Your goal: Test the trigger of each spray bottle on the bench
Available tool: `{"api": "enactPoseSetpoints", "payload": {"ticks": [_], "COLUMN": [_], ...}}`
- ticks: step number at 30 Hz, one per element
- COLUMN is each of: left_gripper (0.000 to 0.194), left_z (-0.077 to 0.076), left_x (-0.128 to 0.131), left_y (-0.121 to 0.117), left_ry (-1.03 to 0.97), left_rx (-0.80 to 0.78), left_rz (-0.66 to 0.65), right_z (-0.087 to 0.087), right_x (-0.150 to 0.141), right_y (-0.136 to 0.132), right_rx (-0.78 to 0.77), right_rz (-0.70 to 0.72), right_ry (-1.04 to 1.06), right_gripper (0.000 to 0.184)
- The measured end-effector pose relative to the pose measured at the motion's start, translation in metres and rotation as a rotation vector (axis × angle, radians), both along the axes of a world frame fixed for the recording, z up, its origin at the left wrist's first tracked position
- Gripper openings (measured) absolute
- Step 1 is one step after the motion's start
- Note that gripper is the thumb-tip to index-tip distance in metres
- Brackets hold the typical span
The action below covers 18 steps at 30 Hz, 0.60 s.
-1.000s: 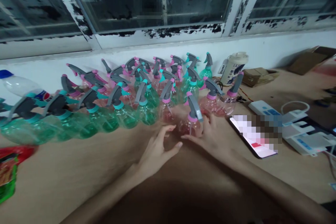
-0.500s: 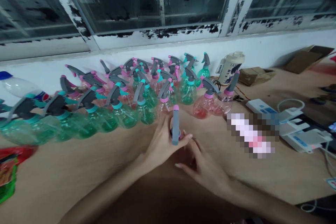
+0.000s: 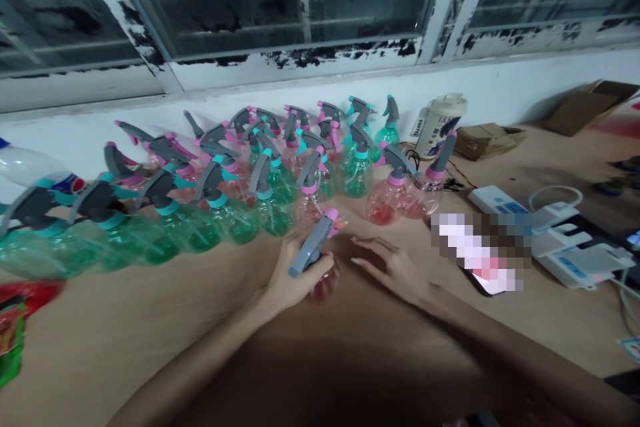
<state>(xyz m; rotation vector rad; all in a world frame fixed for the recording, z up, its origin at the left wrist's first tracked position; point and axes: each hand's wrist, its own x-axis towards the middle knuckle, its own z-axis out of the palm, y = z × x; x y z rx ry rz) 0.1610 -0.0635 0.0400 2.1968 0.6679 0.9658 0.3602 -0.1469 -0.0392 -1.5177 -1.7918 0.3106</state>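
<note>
1. The pink spray bottle [image 3: 326, 283] is at the centre of the frame, its body of clear pink plastic, rounded; its grey-and-pink trigger head [image 3: 314, 244] points toward the upper right.
2. The left hand [image 3: 290, 277] is curled around the bottle just below the trigger head, thumb across the near side; the far fingers are partly hidden.
3. The right hand [image 3: 403, 275] is half open and holds nothing, its slightly bent fingers near the bottle's right side but apart from it.
4. Beyond the hands, smooth, see-through green spray bottles [image 3: 240, 221] with turquoise collars run from the left edge to the middle, with pink ones among and behind them.
5. Two round pink bottles [image 3: 384, 203] stand right of centre, near a printed cup [image 3: 443, 125].
6. The wood-toned counter [image 3: 125, 340] also carries a phone [image 3: 495, 281] and white power strips [image 3: 575, 265] at right.
</note>
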Motion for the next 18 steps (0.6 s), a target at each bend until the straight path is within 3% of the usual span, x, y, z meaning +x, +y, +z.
{"api": "enactPoseSetpoints", "payload": {"ticks": [4, 11, 18], "left_gripper": [0.006, 0.018, 0.02], "left_z": [0.002, 0.007, 0.005], "left_x": [-0.001, 0.001, -0.001], "left_y": [0.002, 0.006, 0.009], "left_ry": [0.008, 0.021, 0.022], "left_rx": [-0.056, -0.083, -0.053], "left_rz": [0.033, -0.14, -0.145], "right_z": [-0.015, -0.024, -0.026], "right_x": [-0.003, -0.002, -0.001], "right_y": [0.019, 0.03, 0.028], "right_rx": [0.058, 0.058, 0.06], "right_rz": [0.066, -0.028, -0.065], "right_ry": [-0.071, -0.138, -0.222], "right_gripper": [0.034, 0.031, 0.028]}}
